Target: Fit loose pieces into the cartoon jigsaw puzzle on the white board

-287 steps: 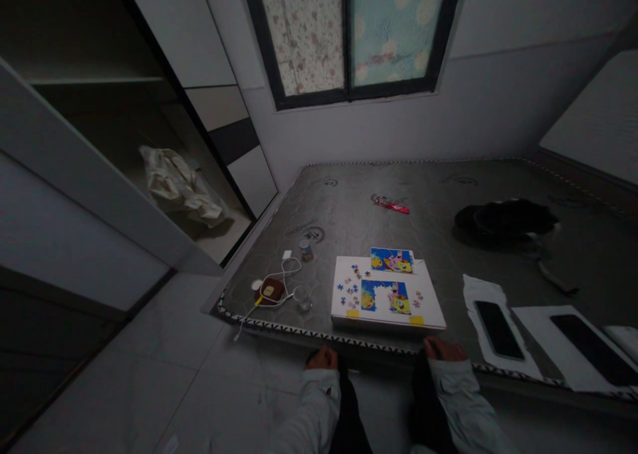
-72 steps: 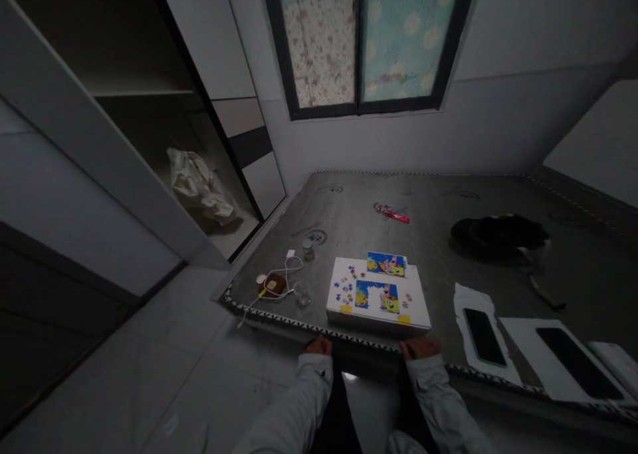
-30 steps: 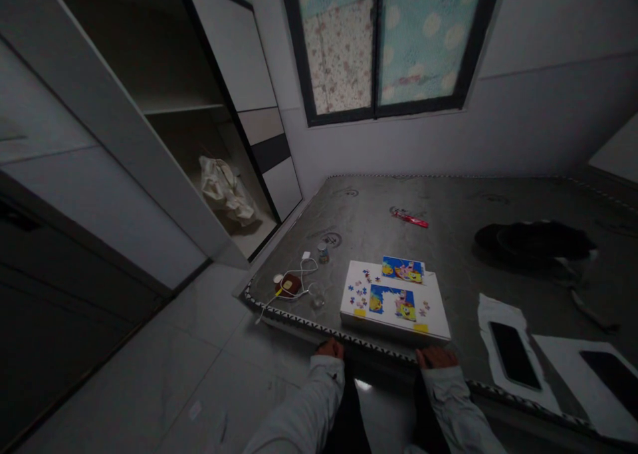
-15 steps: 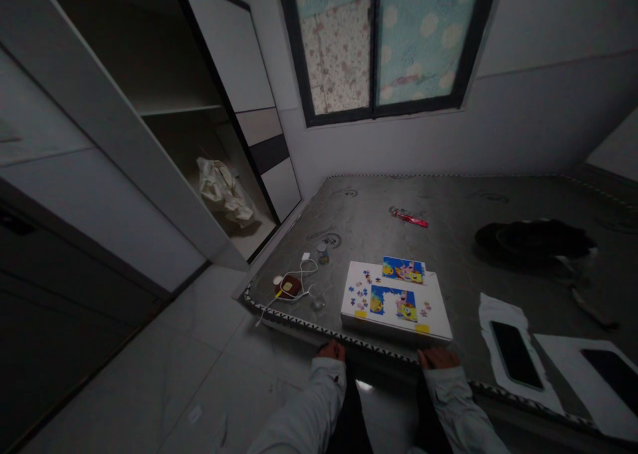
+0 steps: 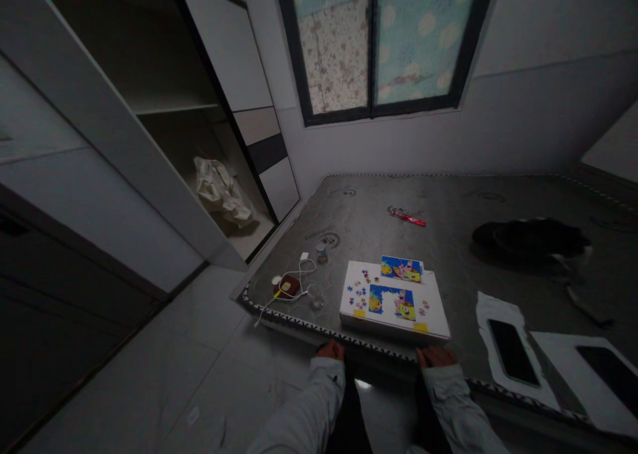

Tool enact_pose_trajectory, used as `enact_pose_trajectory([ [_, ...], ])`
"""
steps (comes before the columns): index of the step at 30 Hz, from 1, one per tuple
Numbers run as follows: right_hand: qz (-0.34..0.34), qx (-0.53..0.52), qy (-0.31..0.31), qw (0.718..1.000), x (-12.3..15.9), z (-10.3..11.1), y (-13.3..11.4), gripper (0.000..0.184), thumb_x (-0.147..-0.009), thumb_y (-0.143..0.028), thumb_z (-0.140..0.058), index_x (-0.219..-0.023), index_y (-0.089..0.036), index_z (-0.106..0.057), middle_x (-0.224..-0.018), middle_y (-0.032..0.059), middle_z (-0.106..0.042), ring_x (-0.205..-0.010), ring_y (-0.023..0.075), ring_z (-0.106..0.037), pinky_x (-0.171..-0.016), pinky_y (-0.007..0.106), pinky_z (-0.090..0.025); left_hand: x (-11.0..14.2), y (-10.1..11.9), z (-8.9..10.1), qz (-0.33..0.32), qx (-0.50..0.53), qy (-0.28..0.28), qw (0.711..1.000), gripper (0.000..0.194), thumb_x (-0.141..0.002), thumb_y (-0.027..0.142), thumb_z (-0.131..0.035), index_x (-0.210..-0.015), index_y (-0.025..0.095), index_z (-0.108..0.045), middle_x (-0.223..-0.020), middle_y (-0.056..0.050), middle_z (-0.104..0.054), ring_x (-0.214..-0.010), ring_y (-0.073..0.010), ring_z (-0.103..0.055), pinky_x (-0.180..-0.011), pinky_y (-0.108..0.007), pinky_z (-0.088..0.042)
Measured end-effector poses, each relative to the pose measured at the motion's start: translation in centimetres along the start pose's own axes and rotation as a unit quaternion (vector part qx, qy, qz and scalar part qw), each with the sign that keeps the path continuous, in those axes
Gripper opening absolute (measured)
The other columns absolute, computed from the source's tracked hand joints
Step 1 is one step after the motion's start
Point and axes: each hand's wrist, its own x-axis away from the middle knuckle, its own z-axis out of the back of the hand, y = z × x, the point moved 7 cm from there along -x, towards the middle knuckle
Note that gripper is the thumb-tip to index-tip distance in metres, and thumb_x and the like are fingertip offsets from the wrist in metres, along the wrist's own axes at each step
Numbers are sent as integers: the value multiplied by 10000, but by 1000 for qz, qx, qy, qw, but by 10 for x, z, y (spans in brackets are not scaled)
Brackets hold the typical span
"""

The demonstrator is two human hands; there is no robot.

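Observation:
My left hand [image 5: 330,350], fingers curled in, rests at the front edge of the grey mattress [image 5: 369,208]. At the same edge, further right, my right hand [image 5: 436,356] is also closed. No object shows in either hand. Just beyond them lies a white box [image 5: 433,301]. On its top are a partly assembled cartoon jigsaw puzzle [image 5: 406,304] with a gap in its upper middle, and a picture card [image 5: 401,268] behind it. Loose puzzle pieces [image 5: 357,296] are scattered to the left, with a few more [image 5: 423,306] to the right. Yellow tape marks the box's front edge.
Left of the box are a clear cup [image 5: 316,297], a small jar [image 5: 321,253], a brown item [image 5: 288,286] and a white cable [image 5: 308,268]. A phone [image 5: 513,351] lies on white material at right. Behind are a red strip [image 5: 409,219] and a dark bag-like object [image 5: 533,240].
The camera view has shifted very slightly. Both hands stay at the mattress edge, and the puzzle, box and other objects keep their places.

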Motion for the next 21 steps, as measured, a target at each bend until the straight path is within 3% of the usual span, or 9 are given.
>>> enact_pose_trajectory([
  [12,98,62,17,993,-14,18,-23,478,-1082,-284,-597,-622,-280,-728,-642,39,-721,-633,228,-700,-725,423,-437,3,3,-1,-1,20,-6,1000,213,-1136,300,-617,-972,261,-747,-1010,-21,-821,-978,-177,-755,-778,-275,-420],
  [21,26,46,-57,997,-14,13,-14,522,-1098,-354,-551,-624,-277,-756,-684,50,-764,-690,227,-714,-746,412,-431,-1,0,-5,-13,33,11,999,225,-1122,288,-644,-937,241,-764,-897,-12,-773,-867,-168,-716,-748,-273,-411],
])
